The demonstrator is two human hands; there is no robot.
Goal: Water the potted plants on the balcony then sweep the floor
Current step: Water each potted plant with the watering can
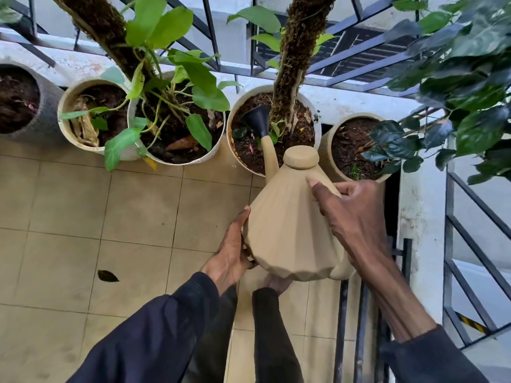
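Watering can: a tan faceted can with a round lid was held tilted, its black nozzle over the soil of the middle pot.
Left hand: the left hand cupped the can's lower side, fingers closed under its base.
Right hand: the right hand gripped the handle at the can's upper right, thumb pressed on the body.
Middle pot: a white pot held dark soil and a mossy pole.
Left pots: a white pot with a green leafy plant; a cream pot with soil and dry leaves; a grey pot at the edge.
Right pot: a ribbed tan pot held soil beneath dark leaves.
Floor: beige tiles, one fallen leaf lying well apart from the pots.
Surroundings: pots lined a white ledge under a metal railing.
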